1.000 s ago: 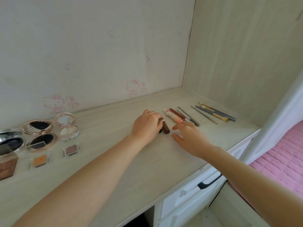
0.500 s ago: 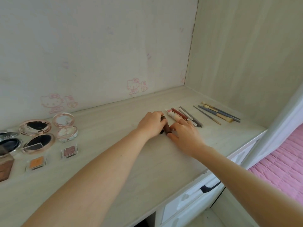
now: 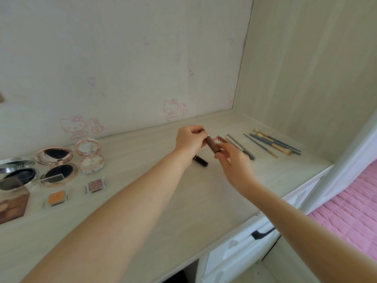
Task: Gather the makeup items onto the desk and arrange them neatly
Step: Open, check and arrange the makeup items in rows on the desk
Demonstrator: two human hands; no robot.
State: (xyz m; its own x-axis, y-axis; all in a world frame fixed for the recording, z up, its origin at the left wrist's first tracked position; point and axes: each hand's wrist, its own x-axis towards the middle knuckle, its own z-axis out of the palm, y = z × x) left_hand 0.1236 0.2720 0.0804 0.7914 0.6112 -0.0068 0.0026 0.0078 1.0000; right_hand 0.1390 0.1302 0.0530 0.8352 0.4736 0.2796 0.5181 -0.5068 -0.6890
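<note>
Both hands hold a brown lipstick tube [image 3: 212,144] a little above the pale wooden desk [image 3: 183,211]. My left hand [image 3: 189,140] grips its upper end and my right hand [image 3: 232,160] pinches its lower end. Beneath them a small black lipstick [image 3: 201,160] lies on the desk. To the right lie a pink patterned tube [image 3: 221,140], pencils [image 3: 240,146] and several brushes [image 3: 273,142] in a row. At the left stand open compacts [image 3: 55,166], a floral compact [image 3: 90,156] and two small eyeshadow pans [image 3: 95,184].
A brown palette [image 3: 11,203] and a silver compact [image 3: 17,170] sit at the far left edge. White drawers with a black handle [image 3: 262,233] are under the desk. A pink bedspread [image 3: 350,207] lies to the right, behind a white post.
The brown tube was lying on the desk under my left hand; both hands have lifted it. The black lipstick beneath is now uncovered.
</note>
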